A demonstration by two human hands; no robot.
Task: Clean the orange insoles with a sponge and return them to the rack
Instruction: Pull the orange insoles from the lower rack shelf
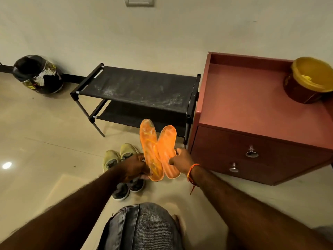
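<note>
Orange insoles, two of them, held up side by side above the floor in front of the rack [137, 91], toes pointing up and away, heels crossing low. Left insole [148, 141] gripped near its heel by the left hand [134, 167], fingers curled round the edge. Right insole [167, 145] pinched at its side by the right hand [182, 162], thumb on the face, fingers behind; orange thread band [192, 170] on that wrist. Both insoles streaked with pale grime, overlapping slightly at the lower half.

Black fabric rack with two shelves, top shelf dusty with whitish marks, standing against the wall. Touching or just beside its right end, a reddish cabinet [243, 98] with two round silver knobs. Yellow-rimmed tub [308, 80] at the cabinet's far right corner. Pale green shoes [119, 157] on the floor under the left hand, dark grey shoes [126, 190] just nearer. Dark helmet [37, 74] by the wall, well left of the rack. Denim-covered knee [144, 228] at bottom centre.
</note>
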